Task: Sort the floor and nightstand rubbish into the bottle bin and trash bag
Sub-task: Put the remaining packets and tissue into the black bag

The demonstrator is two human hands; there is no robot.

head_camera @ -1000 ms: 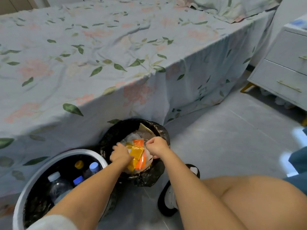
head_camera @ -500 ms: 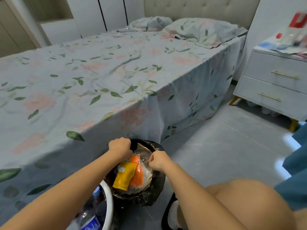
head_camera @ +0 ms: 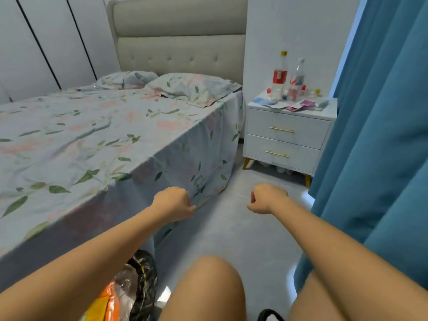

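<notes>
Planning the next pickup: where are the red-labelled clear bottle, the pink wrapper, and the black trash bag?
red-labelled clear bottle (head_camera: 280,76): head view, on its red label.
pink wrapper (head_camera: 306,104): head view, on its flat face.
black trash bag (head_camera: 145,272): head view, on its rim.

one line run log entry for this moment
left hand: curled, empty | right hand: curled, empty | trash bag: wrappers inside | nightstand: bottles, wrappers still on top

Bare forearms, bare knees, no sleeves
</notes>
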